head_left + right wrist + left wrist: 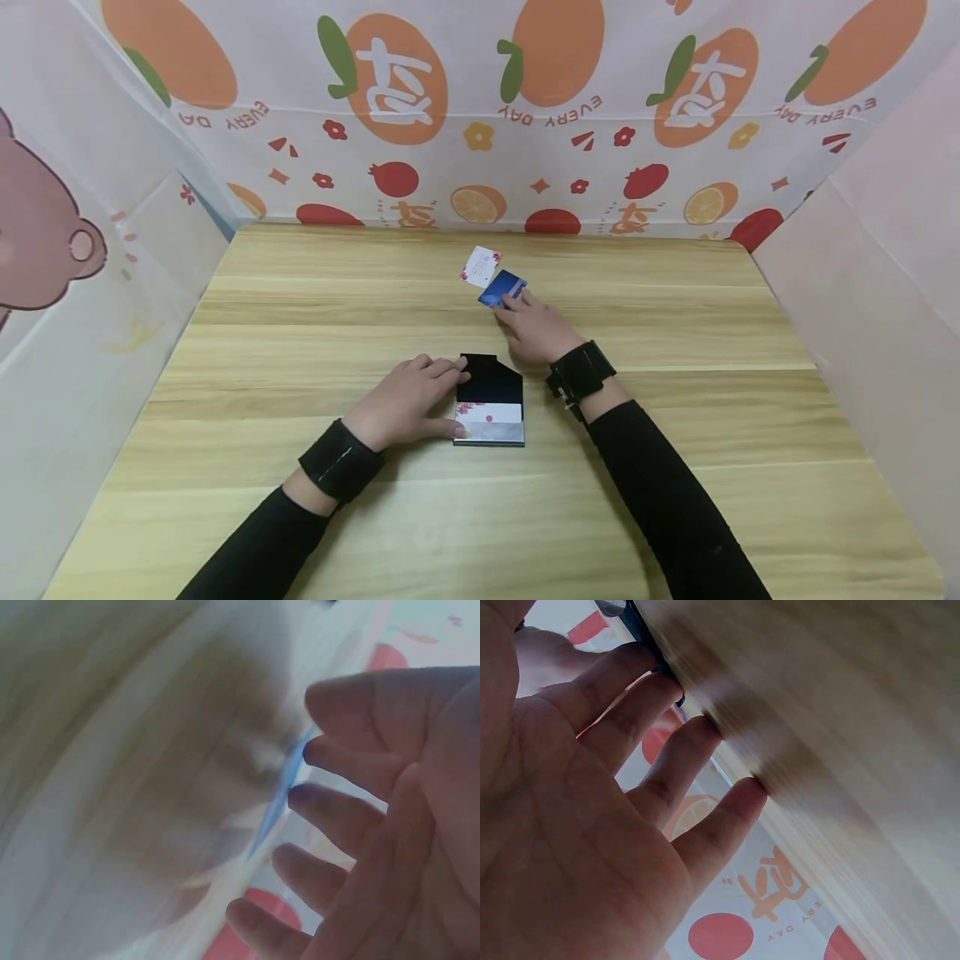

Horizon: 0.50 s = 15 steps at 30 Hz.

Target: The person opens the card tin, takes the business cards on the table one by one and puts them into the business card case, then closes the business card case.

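A black card holder (491, 383) lies unfolded on the table, with a white flowered card (506, 412) in its silvery lower part. My left hand (411, 404) rests at its left side, thumb on the lower part and fingertips on the raised-back flap. In the left wrist view, the left hand's fingers (649, 787) are spread and touch the holder's edge and the table. Farther back, my right hand (542, 331) touches a blue card (501, 289) with its fingertips. In the right wrist view, the right hand's fingers (337, 817) are loosely extended beside the blue card (279, 796).
A second white card with red flowers (481, 266) lies just behind the blue one, near the table's back. The wooden table (322, 292) ends at a fruit-printed cloth (480, 133). Pale walls stand at the left and right.
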### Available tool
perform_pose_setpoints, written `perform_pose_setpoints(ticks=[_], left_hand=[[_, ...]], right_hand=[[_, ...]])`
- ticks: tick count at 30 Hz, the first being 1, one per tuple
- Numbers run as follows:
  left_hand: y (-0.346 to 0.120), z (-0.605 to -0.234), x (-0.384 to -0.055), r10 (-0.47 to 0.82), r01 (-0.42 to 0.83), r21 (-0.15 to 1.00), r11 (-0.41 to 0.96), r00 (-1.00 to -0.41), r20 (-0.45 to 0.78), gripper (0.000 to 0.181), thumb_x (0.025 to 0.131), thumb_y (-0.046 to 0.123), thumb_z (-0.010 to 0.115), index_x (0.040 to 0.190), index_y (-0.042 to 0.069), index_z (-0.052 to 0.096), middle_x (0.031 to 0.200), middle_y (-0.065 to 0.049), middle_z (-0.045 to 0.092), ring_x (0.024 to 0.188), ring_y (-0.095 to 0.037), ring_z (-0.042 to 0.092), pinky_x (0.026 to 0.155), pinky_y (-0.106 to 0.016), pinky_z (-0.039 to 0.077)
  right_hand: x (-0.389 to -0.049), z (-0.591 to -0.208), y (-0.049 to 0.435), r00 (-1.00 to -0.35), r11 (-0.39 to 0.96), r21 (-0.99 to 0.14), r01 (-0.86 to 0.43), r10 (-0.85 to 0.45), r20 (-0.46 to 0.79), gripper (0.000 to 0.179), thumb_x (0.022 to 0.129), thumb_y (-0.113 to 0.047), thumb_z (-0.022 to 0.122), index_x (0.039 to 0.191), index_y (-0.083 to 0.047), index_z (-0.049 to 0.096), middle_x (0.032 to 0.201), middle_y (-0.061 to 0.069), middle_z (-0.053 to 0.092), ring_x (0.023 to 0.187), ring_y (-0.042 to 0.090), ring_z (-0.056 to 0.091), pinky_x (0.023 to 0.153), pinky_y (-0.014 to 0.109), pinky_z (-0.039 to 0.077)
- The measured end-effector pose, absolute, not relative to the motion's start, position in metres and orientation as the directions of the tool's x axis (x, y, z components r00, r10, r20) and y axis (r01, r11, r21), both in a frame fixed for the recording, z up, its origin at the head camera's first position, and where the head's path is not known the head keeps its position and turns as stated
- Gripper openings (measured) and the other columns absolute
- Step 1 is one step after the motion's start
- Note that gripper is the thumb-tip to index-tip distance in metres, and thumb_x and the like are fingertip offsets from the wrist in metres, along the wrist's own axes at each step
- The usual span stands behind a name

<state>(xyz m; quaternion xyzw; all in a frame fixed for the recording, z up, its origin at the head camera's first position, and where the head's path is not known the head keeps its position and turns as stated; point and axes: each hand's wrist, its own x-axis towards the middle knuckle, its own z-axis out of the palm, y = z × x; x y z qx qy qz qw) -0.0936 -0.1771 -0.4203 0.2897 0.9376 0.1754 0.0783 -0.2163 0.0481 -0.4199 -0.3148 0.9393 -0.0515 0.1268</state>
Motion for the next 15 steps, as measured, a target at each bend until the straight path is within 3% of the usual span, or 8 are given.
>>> perform_pose_setpoints(ticks=[4, 9, 12, 15], left_hand=[[-0.177, -0.42, -0.095, 0.577, 0.522, 0.376, 0.765, -0.816, -0.04, 0.075, 0.081, 0.054, 0.077, 0.138, 0.008, 0.059, 0.148, -0.011, 0.052, 0.12, -0.031, 0.053, 0.103, -0.05, 0.043], [-0.177, -0.421, -0.095, 0.582, 0.534, 0.367, 0.762, -0.813, -0.025, 0.075, 0.081, 0.053, 0.078, 0.137, 0.007, 0.059, 0.147, -0.012, 0.053, 0.117, -0.031, 0.053, 0.101, -0.05, 0.043], [-0.177, -0.421, -0.095, 0.579, 0.53, 0.365, 0.766, -0.815, -0.031, 0.075, 0.081, 0.053, 0.078, 0.138, 0.007, 0.059, 0.148, -0.012, 0.052, 0.117, -0.031, 0.053, 0.102, -0.05, 0.043], [-0.177, -0.422, -0.095, 0.579, 0.528, 0.369, 0.765, -0.815, -0.033, 0.076, 0.081, 0.053, 0.077, 0.138, 0.007, 0.059, 0.148, -0.011, 0.052, 0.118, -0.032, 0.053, 0.102, -0.05, 0.043]], right_hand=[[-0.212, -0.425, 0.061, -0.788, 0.809, -0.175, -0.561, -0.587, -0.184, 0.052, 0.1, -0.017, 0.049, 0.152, -0.019, 0.044, 0.159, 0.01, 0.037, 0.146, 0.033, 0.033, 0.113, 0.056, 0.033], [-0.183, -0.42, 0.081, -0.789, 0.798, -0.17, -0.578, -0.6, -0.13, 0.047, 0.096, -0.015, 0.059, 0.142, -0.02, 0.057, 0.136, 0.012, 0.058, 0.12, 0.032, 0.057, 0.098, 0.05, 0.048], [-0.165, -0.414, 0.089, -0.782, 0.794, -0.178, -0.581, -0.605, -0.15, 0.04, 0.095, -0.016, 0.061, 0.134, -0.021, 0.065, 0.122, 0.009, 0.063, 0.104, 0.027, 0.06, 0.083, 0.043, 0.053], [-0.158, -0.409, 0.096, -0.776, 0.791, -0.226, -0.568, -0.607, -0.175, 0.035, 0.095, -0.014, 0.062, 0.128, -0.021, 0.07, 0.117, 0.006, 0.064, 0.097, 0.023, 0.059, 0.078, 0.039, 0.052]])
